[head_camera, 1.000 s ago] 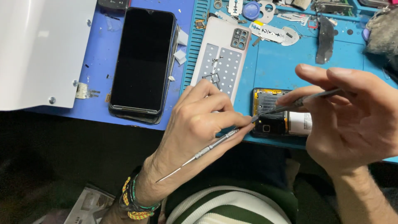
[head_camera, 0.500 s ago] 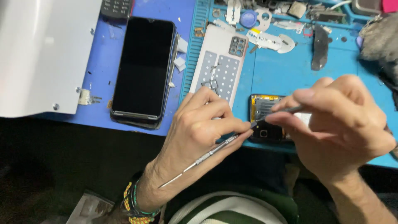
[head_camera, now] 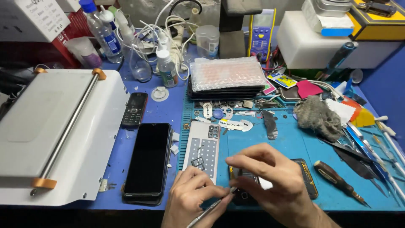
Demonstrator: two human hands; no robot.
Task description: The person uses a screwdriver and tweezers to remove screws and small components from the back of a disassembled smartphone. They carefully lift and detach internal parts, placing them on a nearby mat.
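Left hand grip pinching slim steel tweezers; right hand grip pinching opened phone.

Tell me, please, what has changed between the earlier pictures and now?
The head camera tilted up, so more of the bench shows. The right hand moved left and now covers most of the opened phone. The left hand keeps its grip on the thin metal tool, tip at the phone. The black smartphone and grey back cover stayed put.
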